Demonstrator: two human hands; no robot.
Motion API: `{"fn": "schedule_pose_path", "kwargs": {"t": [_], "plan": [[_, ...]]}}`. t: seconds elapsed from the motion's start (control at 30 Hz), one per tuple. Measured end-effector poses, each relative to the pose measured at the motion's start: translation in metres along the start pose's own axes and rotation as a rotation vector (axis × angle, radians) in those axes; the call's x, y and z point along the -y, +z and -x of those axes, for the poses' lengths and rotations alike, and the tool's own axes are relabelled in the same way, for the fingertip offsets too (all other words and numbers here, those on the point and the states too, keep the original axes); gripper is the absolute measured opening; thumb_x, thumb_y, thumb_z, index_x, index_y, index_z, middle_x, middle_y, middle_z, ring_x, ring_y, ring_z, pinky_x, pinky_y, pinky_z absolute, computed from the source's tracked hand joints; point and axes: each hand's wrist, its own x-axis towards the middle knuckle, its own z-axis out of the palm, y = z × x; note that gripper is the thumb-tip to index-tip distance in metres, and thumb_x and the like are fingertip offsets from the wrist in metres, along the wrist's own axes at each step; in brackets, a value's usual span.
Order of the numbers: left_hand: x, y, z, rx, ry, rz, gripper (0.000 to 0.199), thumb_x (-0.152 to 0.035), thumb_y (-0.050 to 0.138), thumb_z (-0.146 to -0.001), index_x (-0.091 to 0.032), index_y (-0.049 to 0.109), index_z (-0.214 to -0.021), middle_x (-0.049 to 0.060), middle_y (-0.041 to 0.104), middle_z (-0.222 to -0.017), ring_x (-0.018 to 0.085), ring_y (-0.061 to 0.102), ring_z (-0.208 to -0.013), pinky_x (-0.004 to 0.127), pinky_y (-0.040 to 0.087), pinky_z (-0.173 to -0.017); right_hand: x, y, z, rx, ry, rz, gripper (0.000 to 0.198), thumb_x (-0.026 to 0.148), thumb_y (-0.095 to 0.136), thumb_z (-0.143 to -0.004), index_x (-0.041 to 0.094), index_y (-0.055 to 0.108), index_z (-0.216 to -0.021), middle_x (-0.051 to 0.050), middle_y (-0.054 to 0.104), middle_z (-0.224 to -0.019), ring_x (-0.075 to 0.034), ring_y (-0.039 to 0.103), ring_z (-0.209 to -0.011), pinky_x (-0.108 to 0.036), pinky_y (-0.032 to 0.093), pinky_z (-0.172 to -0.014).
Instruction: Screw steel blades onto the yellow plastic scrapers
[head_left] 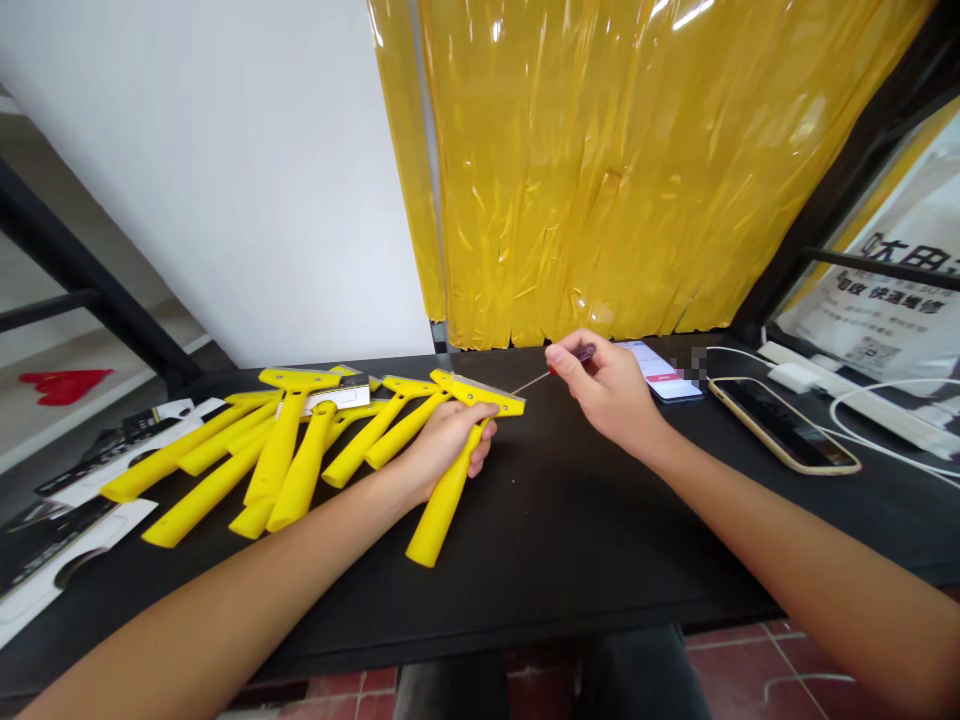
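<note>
My left hand is closed around the neck of a yellow scraper, its wide head tilted up and its handle slanting down toward me. Two screws show on the scraper's head. In my right hand is a screwdriver with a dark red handle, pinched between the fingers. Its thin shaft points left toward the end of the scraper head; whether the tip touches it I cannot tell. Several more yellow scrapers lie in a loose pile on the black table, left of my left hand.
Black and white packaging cards lie at the table's left. On the right are a lit phone, a phone in a beige case, and a white power strip with cables. A yellow plastic curtain hangs behind the table.
</note>
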Motion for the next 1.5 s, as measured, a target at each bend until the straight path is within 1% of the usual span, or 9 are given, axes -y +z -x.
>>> {"fn": "schedule_pose_path", "kwargs": {"t": [0.17,0.73,0.83,0.93,1.03,1.13,1.27,1.33,1.5], "plan": [[-0.003,0.003,0.001,-0.019,-0.008,0.004,0.036,-0.038,0.057,-0.091,-0.019,0.049,-0.061,-0.002,0.044,-0.043,0.009,0.042,-0.035,0.022,0.032,-0.038,-0.001,0.004,0.003,0.065,-0.023,0.025,0.036,0.051,0.051,-0.098,0.021,0.059,-0.080,0.000,0.057,-0.070,-0.013,0.049,-0.061,-0.028,0.037,-0.059],[-0.003,0.007,0.002,-0.045,0.002,0.041,0.034,-0.035,0.058,-0.089,-0.019,0.050,-0.061,-0.002,0.045,-0.043,0.009,0.042,-0.036,0.022,0.033,-0.037,-0.006,0.006,0.006,0.072,0.027,0.032,0.037,0.054,0.050,-0.099,0.022,0.056,-0.081,0.000,0.057,-0.069,-0.013,0.049,-0.060,-0.029,0.036,-0.057],[-0.005,0.008,0.003,-0.049,0.010,0.038,0.035,-0.034,0.058,-0.089,-0.019,0.049,-0.059,-0.002,0.045,-0.043,0.009,0.041,-0.035,0.022,0.032,-0.037,-0.003,0.005,0.006,0.001,0.000,0.013,0.038,0.053,0.047,-0.100,0.022,0.055,-0.079,-0.001,0.056,-0.071,-0.014,0.050,-0.061,-0.030,0.039,-0.060],[-0.006,0.009,0.005,-0.052,0.008,0.019,0.035,-0.033,0.057,-0.090,-0.019,0.048,-0.058,-0.001,0.044,-0.043,0.009,0.041,-0.035,0.023,0.031,-0.038,0.005,0.002,0.005,-0.116,-0.092,-0.051,0.040,0.053,0.042,-0.102,0.023,0.051,-0.077,-0.002,0.055,-0.074,-0.015,0.054,-0.066,-0.032,0.044,-0.067],[-0.006,0.009,0.004,-0.045,-0.001,0.017,0.035,-0.031,0.056,-0.090,-0.020,0.048,-0.059,-0.001,0.044,-0.044,0.009,0.041,-0.036,0.024,0.031,-0.038,0.012,0.000,0.002,-0.134,-0.134,-0.157,0.039,0.056,0.041,-0.101,0.025,0.047,-0.078,-0.002,0.056,-0.076,-0.017,0.058,-0.071,-0.034,0.049,-0.072],[-0.005,0.009,0.003,-0.029,0.002,0.011,0.035,-0.032,0.056,-0.091,-0.020,0.049,-0.059,-0.001,0.045,-0.046,0.010,0.042,-0.037,0.024,0.033,-0.039,0.013,0.000,-0.001,-0.124,-0.089,-0.262,0.040,0.061,0.038,-0.100,0.026,0.044,-0.082,-0.001,0.056,-0.076,-0.016,0.058,-0.069,-0.033,0.051,-0.068],[-0.005,0.010,0.003,-0.027,-0.007,-0.025,0.034,-0.033,0.057,-0.091,-0.019,0.050,-0.061,-0.001,0.047,-0.047,0.010,0.044,-0.037,0.024,0.034,-0.038,0.008,-0.003,-0.002,-0.005,0.009,-0.259,0.039,0.062,0.048,-0.096,0.025,0.052,-0.084,0.004,0.042,-0.064,-0.011,0.042,-0.052,-0.026,0.037,-0.049],[-0.005,0.011,0.004,-0.042,-0.006,-0.064,0.030,-0.031,0.056,-0.090,-0.018,0.052,-0.064,0.001,0.051,-0.050,0.010,0.047,-0.038,0.024,0.036,-0.038,0.008,-0.006,-0.001,0.092,0.043,-0.189,0.038,0.059,0.053,-0.095,0.023,0.058,-0.085,0.004,0.039,-0.061,-0.010,0.036,-0.050,-0.026,0.030,-0.047],[-0.004,0.010,0.007,-0.067,-0.004,-0.298,0.011,-0.026,0.058,-0.089,-0.018,0.051,-0.091,0.002,0.063,-0.057,0.014,0.053,-0.038,0.025,0.038,-0.037,0.007,-0.011,-0.002,0.174,0.037,-0.034,0.037,0.054,0.054,-0.096,0.021,0.067,-0.086,0.004,0.044,-0.059,-0.011,0.041,-0.054,-0.027,0.031,-0.052]]}}
